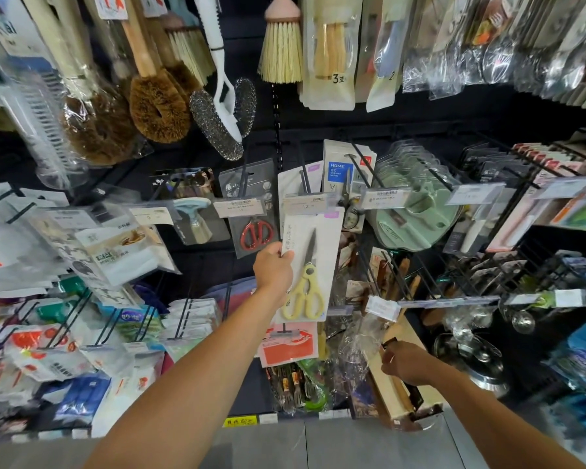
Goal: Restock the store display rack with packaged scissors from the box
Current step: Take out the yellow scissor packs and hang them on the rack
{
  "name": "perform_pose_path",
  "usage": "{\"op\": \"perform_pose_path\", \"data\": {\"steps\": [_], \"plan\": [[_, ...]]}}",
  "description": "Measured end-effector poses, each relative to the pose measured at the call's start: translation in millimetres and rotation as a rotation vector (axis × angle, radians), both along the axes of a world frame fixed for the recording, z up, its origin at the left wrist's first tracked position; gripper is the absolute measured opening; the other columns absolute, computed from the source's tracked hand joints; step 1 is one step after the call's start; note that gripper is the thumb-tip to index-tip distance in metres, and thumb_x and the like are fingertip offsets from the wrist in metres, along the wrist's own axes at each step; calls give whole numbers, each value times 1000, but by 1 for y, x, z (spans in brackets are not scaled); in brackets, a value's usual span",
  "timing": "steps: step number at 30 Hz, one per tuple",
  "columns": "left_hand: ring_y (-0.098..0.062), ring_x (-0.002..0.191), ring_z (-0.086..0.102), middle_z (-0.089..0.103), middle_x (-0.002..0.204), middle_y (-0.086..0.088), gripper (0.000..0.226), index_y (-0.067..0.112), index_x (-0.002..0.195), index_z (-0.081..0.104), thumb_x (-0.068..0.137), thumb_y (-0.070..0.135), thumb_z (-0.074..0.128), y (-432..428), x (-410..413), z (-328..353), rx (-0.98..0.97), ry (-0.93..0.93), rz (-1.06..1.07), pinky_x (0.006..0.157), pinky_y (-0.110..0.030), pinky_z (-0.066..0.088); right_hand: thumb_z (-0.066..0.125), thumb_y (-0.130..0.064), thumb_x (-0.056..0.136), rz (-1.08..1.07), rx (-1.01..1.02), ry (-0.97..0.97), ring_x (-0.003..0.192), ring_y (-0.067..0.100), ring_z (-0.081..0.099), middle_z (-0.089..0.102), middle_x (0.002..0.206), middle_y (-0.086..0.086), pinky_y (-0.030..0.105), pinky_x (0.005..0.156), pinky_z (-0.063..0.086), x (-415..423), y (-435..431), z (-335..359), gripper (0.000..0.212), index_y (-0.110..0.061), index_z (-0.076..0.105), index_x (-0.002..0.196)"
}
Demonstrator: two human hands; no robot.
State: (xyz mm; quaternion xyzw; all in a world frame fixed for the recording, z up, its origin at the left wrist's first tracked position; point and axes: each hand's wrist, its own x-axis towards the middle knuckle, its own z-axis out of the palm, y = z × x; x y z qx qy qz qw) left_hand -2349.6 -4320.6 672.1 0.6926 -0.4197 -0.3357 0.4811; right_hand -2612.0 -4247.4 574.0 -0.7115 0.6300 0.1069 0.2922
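Red handles show through the one pack point(256, 233) that hangs just left of the price tag marked 12 point(305, 203), our landmark here. Just below and left of that tag, our left hand point(273, 269) pinches the left edge of one pack of scissors point(310, 269), thumb on the front of the white card and fingers behind it. The pack's long axis runs near upright, blades toward the tag and yellow handles down. Its top edge sits right under the tag, so the card lies right of our fingers and the peg point(303, 179) carrying the tag lies above it. We judge the card's top must rise to the peg's tip, and the left hand is much the nearer. Right of the tag hangs a blue-carded pack point(340, 174), with more behind it that we cannot count. Well below and right of the tag, our right hand point(403, 362) curls round a small dark object point(389, 341), beside what we take for the box point(394, 397).
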Motion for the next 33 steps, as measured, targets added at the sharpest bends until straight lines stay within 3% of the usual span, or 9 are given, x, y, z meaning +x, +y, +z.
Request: {"op": "perform_pose_path", "data": {"steps": [3,6,12,15,19,22,25,29,33], "plan": [[-17,71,45,56,81,-4,12,3,81,60,91,4,55,1,2,-3,-23,21,9,63,-28,35,53,-37,95,-23,3,3,113,22,56,58,127,8,24,86,43,-2,-4,-4,38,-10,60,121],[-16,68,42,57,80,-7,13,-8,85,58,90,3,54,8,2,-4,-64,77,32,62,-30,32,52,-36,95,-20,17,-9,112,22,57,59,125,9,25,85,43,-1,-7,-6,37,-10,63,118],[-15,64,40,55,75,-8,15,-8,83,56,90,5,53,9,-2,8,-112,101,7,57,-28,31,59,-31,91,-37,51,-61,98,20,57,55,100,1,26,80,43,-2,-10,-16,27,-9,63,107],[-15,59,33,47,68,-7,18,0,73,49,90,3,53,5,-6,12,-89,119,32,50,-27,26,60,-32,91,-42,63,-71,107,24,58,58,105,4,29,85,45,-1,-11,-15,29,-9,63,109],[-17,64,36,51,73,-10,18,-12,80,52,90,3,54,0,-8,14,-88,123,53,54,-28,28,58,-33,91,-34,63,-64,108,24,58,60,107,5,27,82,44,-3,-12,-13,28,-10,63,107],[-17,61,31,43,67,-9,21,-9,72,45,89,1,53,0,-8,11,-108,147,84,50,-25,24,56,-31,93,-30,57,-48,111,23,58,63,116,9,25,79,41,-4,-10,-13,26,-10,63,106],[-14,60,41,60,72,-2,15,-5,79,58,90,3,54,0,-6,10,-107,150,102,49,-22,32,55,-30,93,-3,40,-32,108,22,59,65,118,11,23,75,40,-5,-11,-16,15,-16,60,93],[-15,61,41,60,73,-2,12,-6,85,61,90,2,54,-4,-6,14,-108,173,82,56,-27,33,56,-32,92,-34,38,-25,107,23,61,65,118,11,25,81,46,-5,-12,-18,34,-6,66,111],[-16,61,38,56,72,-6,13,-7,84,59,90,3,54,-6,-9,14,-95,151,65,57,-27,31,53,-32,93,-35,46,-7,111,22,59,63,123,9,25,86,46,-2,-13,-17,35,-9,65,115]]}}
